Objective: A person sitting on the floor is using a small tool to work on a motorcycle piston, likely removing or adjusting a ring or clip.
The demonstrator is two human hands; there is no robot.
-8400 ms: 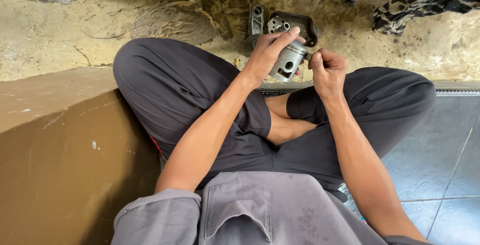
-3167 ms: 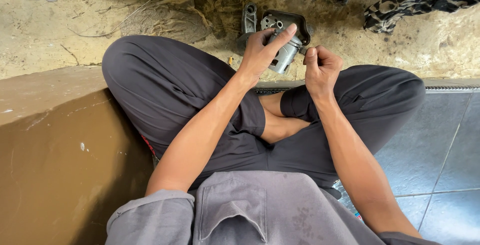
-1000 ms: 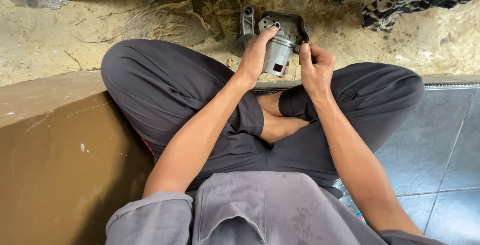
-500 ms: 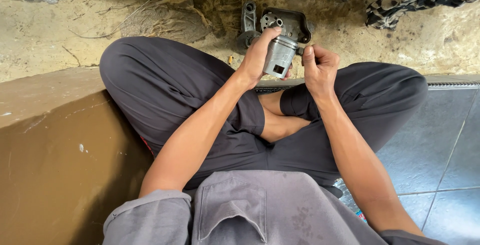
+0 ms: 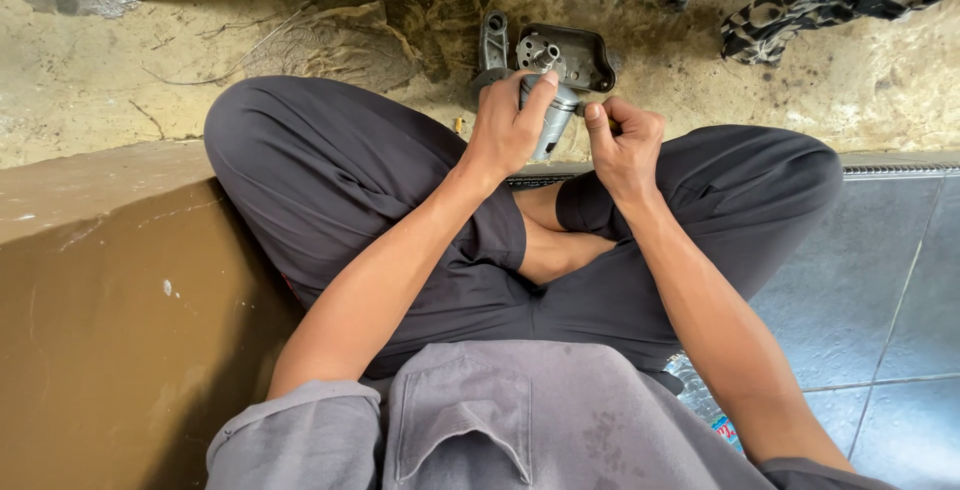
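Mostly hidden: left hand (image 5: 508,132) grips grey metal cylinder (image 5: 556,120); right hand (image 5: 622,145) pinches unclear small object.

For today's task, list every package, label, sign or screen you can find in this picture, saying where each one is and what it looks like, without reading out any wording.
Plastic bottle: on the tiled floor by the person's right forearm, mostly hidden; clear, with a small blue and red label at its end.
No signs or screens show; the metal motor part in both hands shows no label.
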